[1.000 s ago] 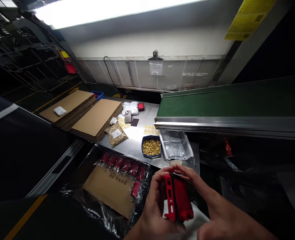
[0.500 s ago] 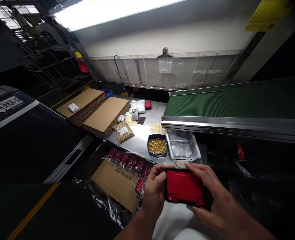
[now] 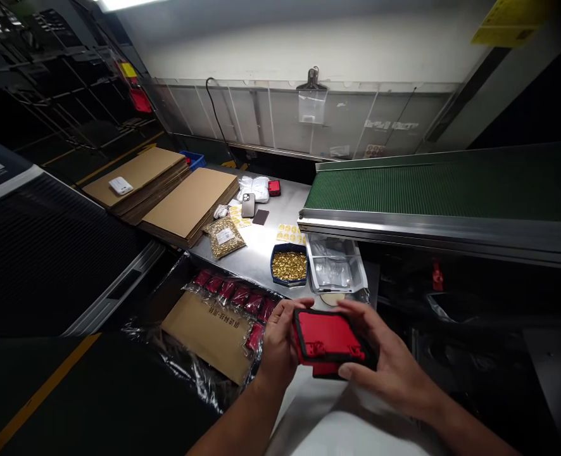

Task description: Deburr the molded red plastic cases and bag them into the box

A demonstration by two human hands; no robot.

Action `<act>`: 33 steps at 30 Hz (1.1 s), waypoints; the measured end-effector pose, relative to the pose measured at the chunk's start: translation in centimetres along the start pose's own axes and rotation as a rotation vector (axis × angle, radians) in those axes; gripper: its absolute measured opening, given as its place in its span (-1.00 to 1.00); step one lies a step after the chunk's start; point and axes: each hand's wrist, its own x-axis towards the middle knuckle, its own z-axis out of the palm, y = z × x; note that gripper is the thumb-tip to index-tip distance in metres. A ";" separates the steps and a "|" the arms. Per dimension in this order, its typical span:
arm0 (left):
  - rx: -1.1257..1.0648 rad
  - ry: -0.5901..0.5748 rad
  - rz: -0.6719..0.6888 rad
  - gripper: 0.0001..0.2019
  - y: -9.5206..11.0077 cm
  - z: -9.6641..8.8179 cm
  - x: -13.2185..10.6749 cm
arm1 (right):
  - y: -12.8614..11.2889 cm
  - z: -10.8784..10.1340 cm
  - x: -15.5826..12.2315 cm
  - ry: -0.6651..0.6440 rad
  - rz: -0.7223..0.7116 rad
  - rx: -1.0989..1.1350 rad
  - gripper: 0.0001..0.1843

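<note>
Between my two hands is a red and black plastic case (image 3: 330,332) with small red latches along its near edge. My left hand (image 3: 280,342) wraps round its left end. On the right side, my right hand (image 3: 380,354) grips it with the thumb at the near lower edge and the fingers at the far side. A second red and black layer juts out beneath the top one; whether it is a separate part I cannot tell. Beyond the case stand a blue tray of small gold-coloured pieces (image 3: 273,266) and a white bin with clear plastic bags (image 3: 362,278).
Left of my hands, a plastic-lined box holds several red wrapped items (image 3: 240,296) and a cardboard sheet (image 3: 204,335). Cardboard stacks (image 3: 192,202), a bag of gold pieces (image 3: 224,238) and a phone (image 3: 248,205) lie farther back. A green conveyor (image 3: 404,193) runs at the right.
The case has tilted and shifted slightly left, showing its lower layer and near side. My right thumb has moved onto its near edge. The whole view has shifted a little.
</note>
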 end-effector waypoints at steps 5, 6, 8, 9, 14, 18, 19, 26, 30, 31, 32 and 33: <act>-0.239 -0.277 -0.316 -0.29 -0.1 -0.7 0.1 | 1.9 2.4 1.5 -0.374 0.432 0.748 -0.19; -0.306 -0.258 -0.361 -0.30 -0.3 -1.1 0.3 | 2.8 2.7 1.9 -0.390 0.475 0.755 -0.11; -0.370 -0.162 -0.378 -0.35 -0.8 -2.1 0.7 | 5.6 2.5 2.7 -0.368 0.470 0.543 -0.05; -0.365 -0.113 -0.363 -0.37 -1.0 -2.7 0.9 | 7.4 2.1 3.1 -0.325 0.455 0.385 -0.09; -0.191 0.035 -0.272 -0.35 -1.3 -4.7 1.0 | 18.0 -1.5 5.6 0.146 0.510 -0.181 -0.64; -0.062 0.224 -0.254 -0.33 -1.3 -4.9 0.2 | 23.4 -2.6 8.9 0.346 0.414 -0.461 -0.64; -0.051 0.252 -0.252 -0.33 -1.3 -5.0 0.0 | 24.1 -2.5 9.8 0.360 0.371 -0.504 -0.61; -0.152 0.231 -0.310 -0.28 -1.0 -7.1 -0.8 | 26.2 -1.2 12.8 0.345 0.194 -0.682 -0.69; -0.276 0.132 -0.344 -0.20 -0.6 -7.8 -0.7 | 25.7 -3.6 10.3 0.471 0.228 -0.723 -0.81; -0.277 0.143 -0.355 -0.23 -0.5 -7.5 -0.8 | 25.4 -4.7 9.5 0.525 0.271 -0.727 -0.81; -0.273 0.170 -0.370 -0.26 -0.4 -7.0 -0.9 | 25.2 -6.1 8.7 0.582 0.325 -0.730 -0.78; -0.262 0.207 -0.377 -0.30 -0.4 -6.4 -1.0 | 25.1 -7.4 8.2 0.636 0.395 -0.731 -0.73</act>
